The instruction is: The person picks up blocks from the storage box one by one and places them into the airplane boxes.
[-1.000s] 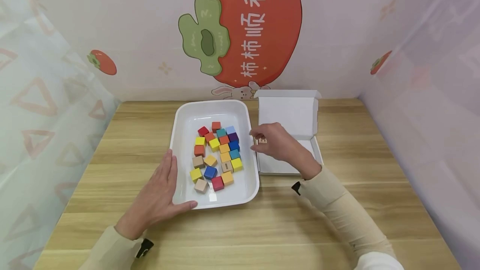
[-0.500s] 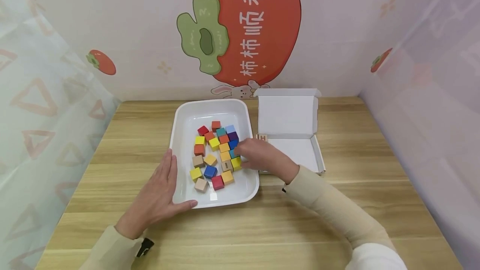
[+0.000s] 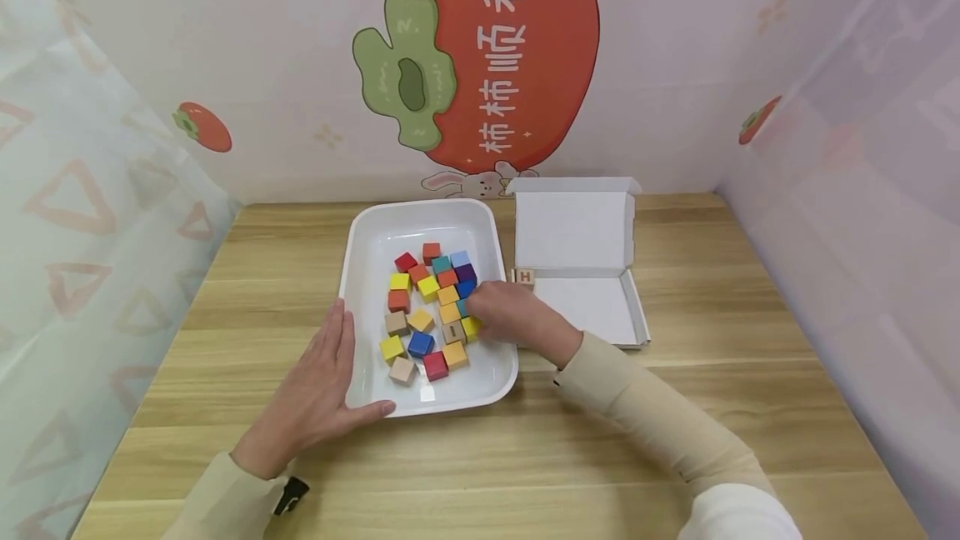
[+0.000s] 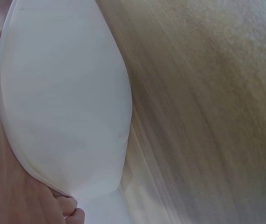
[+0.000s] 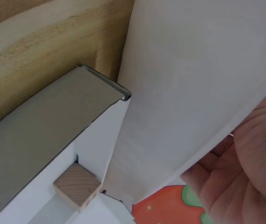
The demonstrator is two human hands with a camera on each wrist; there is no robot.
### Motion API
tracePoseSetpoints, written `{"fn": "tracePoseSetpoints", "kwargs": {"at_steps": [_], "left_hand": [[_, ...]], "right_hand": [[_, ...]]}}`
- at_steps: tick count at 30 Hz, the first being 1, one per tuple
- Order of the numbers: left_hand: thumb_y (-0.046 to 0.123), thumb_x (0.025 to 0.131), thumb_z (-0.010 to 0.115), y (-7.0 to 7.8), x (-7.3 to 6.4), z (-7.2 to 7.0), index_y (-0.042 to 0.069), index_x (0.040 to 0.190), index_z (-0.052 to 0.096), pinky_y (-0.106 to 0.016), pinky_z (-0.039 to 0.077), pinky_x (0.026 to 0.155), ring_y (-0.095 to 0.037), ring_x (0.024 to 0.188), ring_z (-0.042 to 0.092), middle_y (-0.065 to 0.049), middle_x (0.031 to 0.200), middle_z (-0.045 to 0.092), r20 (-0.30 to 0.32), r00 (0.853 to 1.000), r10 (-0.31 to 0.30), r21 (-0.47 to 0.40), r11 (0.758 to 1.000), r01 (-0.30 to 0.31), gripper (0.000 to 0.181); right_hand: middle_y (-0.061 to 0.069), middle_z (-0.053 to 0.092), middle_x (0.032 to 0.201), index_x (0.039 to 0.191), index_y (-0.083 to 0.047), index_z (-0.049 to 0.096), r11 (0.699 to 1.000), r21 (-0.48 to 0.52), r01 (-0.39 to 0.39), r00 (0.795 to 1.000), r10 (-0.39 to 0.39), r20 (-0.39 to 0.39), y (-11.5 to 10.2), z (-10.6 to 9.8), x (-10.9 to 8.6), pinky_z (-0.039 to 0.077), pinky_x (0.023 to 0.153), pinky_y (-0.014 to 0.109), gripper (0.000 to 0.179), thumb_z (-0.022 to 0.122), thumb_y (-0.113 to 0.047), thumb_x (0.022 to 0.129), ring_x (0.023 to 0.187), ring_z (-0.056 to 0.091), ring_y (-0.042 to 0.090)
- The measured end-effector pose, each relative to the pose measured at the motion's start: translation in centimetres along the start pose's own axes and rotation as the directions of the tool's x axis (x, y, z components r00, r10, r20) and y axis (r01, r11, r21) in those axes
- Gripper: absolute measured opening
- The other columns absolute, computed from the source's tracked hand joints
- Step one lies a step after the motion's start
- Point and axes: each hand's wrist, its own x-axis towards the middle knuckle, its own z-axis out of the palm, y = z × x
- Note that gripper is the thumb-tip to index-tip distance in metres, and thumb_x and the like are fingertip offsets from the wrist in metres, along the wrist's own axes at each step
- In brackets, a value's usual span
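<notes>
By the right edge of the tray (image 3: pixel 358 273), a teal cube (image 3: pixel 461 307) — likely light, stiff, best pinched by opposite faces — meets the right hand (image 3: pixel 512 311), grip hidden; the left hand (image 3: pixel 313 394) rests straight-fingered opposite.

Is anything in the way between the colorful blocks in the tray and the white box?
Yes: the tray's right wall stands between the blocks and the box, with the box's left side just beyond. The right hand also reaches over that wall.
</notes>
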Motion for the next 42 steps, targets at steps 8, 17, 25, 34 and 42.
{"fn": "tracePoseSetpoints", "kwargs": {"at_steps": [8,17,25,34,42], "left_hand": [[0.083,0.080,0.064,-0.1,0.0,0.1,-0.006,0.166,0.012,-0.064,0.030,0.125,-0.046,0.164,0.011,-0.025,0.177,0.001,-0.003,1.000,-0.001,0.001,1.000,0.001,0.134],[0.085,0.080,0.062,-0.2,-0.1,0.2,-0.004,0.167,0.009,-0.063,0.030,0.126,-0.043,0.165,0.008,-0.021,0.178,-0.001,-0.014,1.000,0.007,0.003,1.000,-0.007,0.135],[0.087,0.079,0.061,-0.2,-0.1,0.0,-0.002,0.168,0.009,-0.062,0.030,0.126,-0.042,0.166,0.006,-0.019,0.179,-0.002,-0.025,1.000,0.016,0.008,1.000,-0.016,0.135],[0.086,0.080,0.061,-0.3,-0.1,0.0,-0.002,0.168,0.009,-0.062,0.030,0.126,-0.042,0.166,0.007,-0.019,0.179,-0.003,-0.024,1.000,0.018,0.003,1.000,-0.018,0.135],[0.086,0.080,0.060,-0.2,-0.2,-0.2,-0.002,0.168,0.008,-0.062,0.029,0.127,-0.042,0.166,0.006,-0.019,0.179,-0.003,-0.011,1.000,0.009,-0.004,1.000,-0.009,0.135]], "right_hand": [[0.004,0.078,0.099,0.112,-0.009,0.078,1.000,0.019,-0.005,1.000,0.004,0.030,-0.3,0.4,0.3,0.061,0.080,0.026,0.023,0.082,-0.021,0.094,0.081,0.060,0.017],[0.003,0.078,0.100,0.111,-0.011,0.080,0.996,0.084,-0.003,1.000,0.003,0.001,0.0,-1.0,-0.5,0.063,0.086,0.029,0.027,0.087,-0.024,0.089,0.084,0.063,0.017],[0.005,0.079,0.106,0.115,-0.010,0.080,0.987,0.148,-0.060,0.996,0.069,-0.057,1.5,-4.4,-2.6,0.065,0.091,0.032,0.031,0.089,-0.021,0.087,0.091,0.068,0.019],[0.005,0.077,0.095,0.105,-0.007,0.080,0.973,0.211,-0.097,0.974,0.136,-0.179,4.7,-5.6,-5.1,0.065,0.084,0.031,0.023,0.089,-0.015,0.086,0.083,0.066,0.019],[0.007,0.074,0.091,0.100,-0.006,0.078,0.951,0.240,-0.198,0.966,0.230,-0.116,6.7,-3.8,-5.7,0.059,0.077,0.031,0.016,0.087,-0.013,0.087,0.080,0.060,0.019]]}}
